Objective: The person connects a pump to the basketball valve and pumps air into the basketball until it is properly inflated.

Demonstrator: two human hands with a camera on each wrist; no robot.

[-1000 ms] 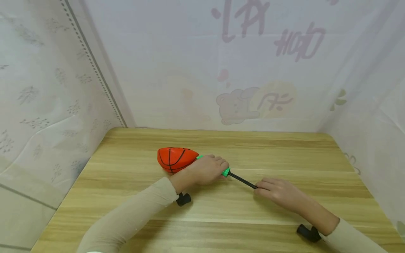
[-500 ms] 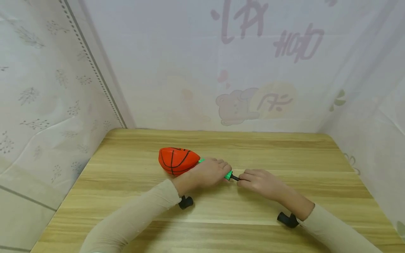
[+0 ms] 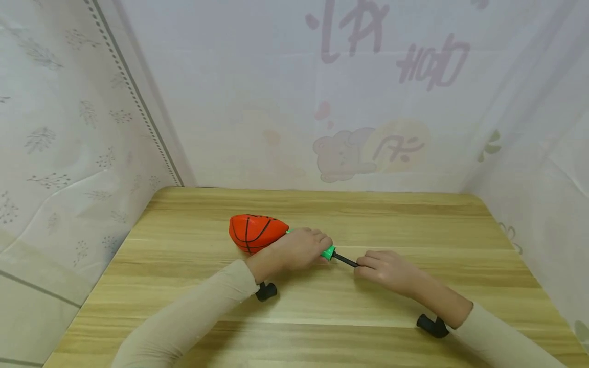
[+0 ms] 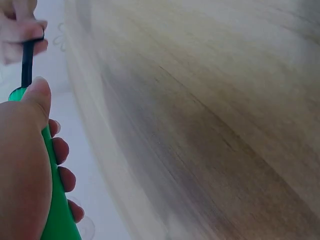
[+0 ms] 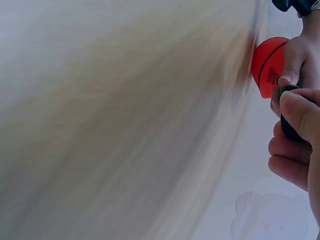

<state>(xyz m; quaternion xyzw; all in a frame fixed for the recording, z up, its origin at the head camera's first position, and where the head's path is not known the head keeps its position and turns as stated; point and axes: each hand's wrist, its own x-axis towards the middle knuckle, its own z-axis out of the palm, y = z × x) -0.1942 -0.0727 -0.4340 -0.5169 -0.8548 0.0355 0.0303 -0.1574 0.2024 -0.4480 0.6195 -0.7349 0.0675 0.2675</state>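
A partly deflated orange basketball (image 3: 255, 233) with black lines lies on the table toward the left, its side caved in. My left hand (image 3: 301, 248) is wrapped round the green barrel (image 4: 59, 215) of a hand pump (image 3: 328, 252), whose far end meets the ball; the joint is mostly hidden by that hand. A black rod (image 3: 345, 259) sticks out of the barrel's right end, partly drawn out. On the rod's outer end, my right hand (image 3: 390, 273) grips the black handle (image 5: 290, 127), fingers curled and thumb over its top.
The wood-grain table (image 3: 368, 332) runs back to a pale printed cloth (image 3: 257, 102), with more cloth at both sides. Black wrist mounts (image 3: 266, 291) hang below each wrist, close to the tabletop.
My right hand moved left, sliding the rod nearly all the way into the barrel, then came partway back right, so more rod shows. My left hand and the basketball shifted only slightly.
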